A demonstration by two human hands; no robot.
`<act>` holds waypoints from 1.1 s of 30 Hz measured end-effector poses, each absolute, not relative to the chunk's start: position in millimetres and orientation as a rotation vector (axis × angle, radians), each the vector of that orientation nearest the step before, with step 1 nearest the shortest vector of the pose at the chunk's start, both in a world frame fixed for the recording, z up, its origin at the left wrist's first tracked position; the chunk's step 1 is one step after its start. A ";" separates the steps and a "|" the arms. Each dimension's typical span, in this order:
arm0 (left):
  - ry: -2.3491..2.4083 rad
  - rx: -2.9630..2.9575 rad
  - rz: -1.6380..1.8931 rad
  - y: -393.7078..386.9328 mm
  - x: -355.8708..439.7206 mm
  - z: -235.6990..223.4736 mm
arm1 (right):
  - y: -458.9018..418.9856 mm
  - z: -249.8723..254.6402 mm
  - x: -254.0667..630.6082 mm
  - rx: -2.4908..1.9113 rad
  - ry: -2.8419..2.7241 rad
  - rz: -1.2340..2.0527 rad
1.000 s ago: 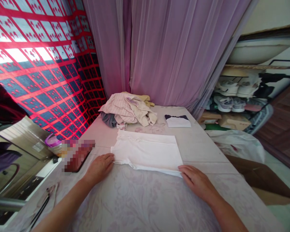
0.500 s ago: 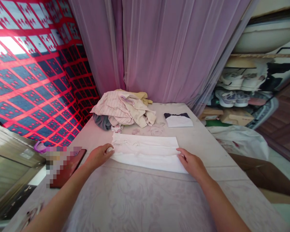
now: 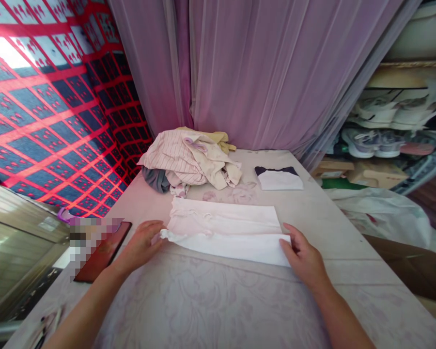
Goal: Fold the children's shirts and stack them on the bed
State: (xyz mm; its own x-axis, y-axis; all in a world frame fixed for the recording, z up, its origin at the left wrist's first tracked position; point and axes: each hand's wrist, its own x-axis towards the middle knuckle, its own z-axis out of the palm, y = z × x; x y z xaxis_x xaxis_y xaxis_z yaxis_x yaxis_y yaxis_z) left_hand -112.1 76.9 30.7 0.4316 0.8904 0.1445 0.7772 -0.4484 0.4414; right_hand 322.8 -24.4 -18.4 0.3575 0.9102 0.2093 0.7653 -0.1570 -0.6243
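A white garment point(image 3: 223, 220) lies flat on the table point(image 3: 218, 295), with a strip along its near side folded over toward the back. My left hand point(image 3: 141, 245) is by the left end of that strip, fingers stretched out and thumb apart, close to the gathered edge. At the opposite end my right hand point(image 3: 305, 254) has thumb and index finger spread, the thumb at the strip's right corner. Neither hand visibly pinches the cloth.
Behind is a clothes pile point(image 3: 192, 160), with a folded white-and-dark garment point(image 3: 279, 179) to its right. A red-brown phone-like object point(image 3: 101, 252), partly pixelated, lies at left. Purple curtains point(image 3: 269, 72) hang behind; shoes point(image 3: 374, 143) sit on a rack at right.
The garment's near edge was lifted and folded away from me into a strip. Both hands pinched it midway; now their fingers have spread and moved slightly outward. The view has shifted somewhat.
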 end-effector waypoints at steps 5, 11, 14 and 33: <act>1.309 1.963 0.606 75.3 -106.4 25.2 | -22.2 -24.4 314.2 -1.977 -1.351 0.183; 1.416 1.970 0.647 76.3 -103.5 10.3 | -21.6 -30.0 314.9 -2.049 -1.406 0.082; 1.476 2.002 0.622 78.3 -101.6 10.9 | -22.2 -25.5 313.4 -2.057 -1.345 0.025; 1.831 2.125 0.831 76.0 -103.6 10.3 | -23.6 -19.2 312.3 -2.041 -1.618 -0.338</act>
State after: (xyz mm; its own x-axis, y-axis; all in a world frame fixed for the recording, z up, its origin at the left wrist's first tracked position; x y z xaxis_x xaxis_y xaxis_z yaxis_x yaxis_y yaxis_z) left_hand -103.6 76.0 10.3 0.0660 0.9595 0.2739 0.8380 -0.2023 0.5068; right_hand 312.3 -23.6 -19.2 0.2590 0.8319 0.4908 0.9588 -0.1603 -0.2344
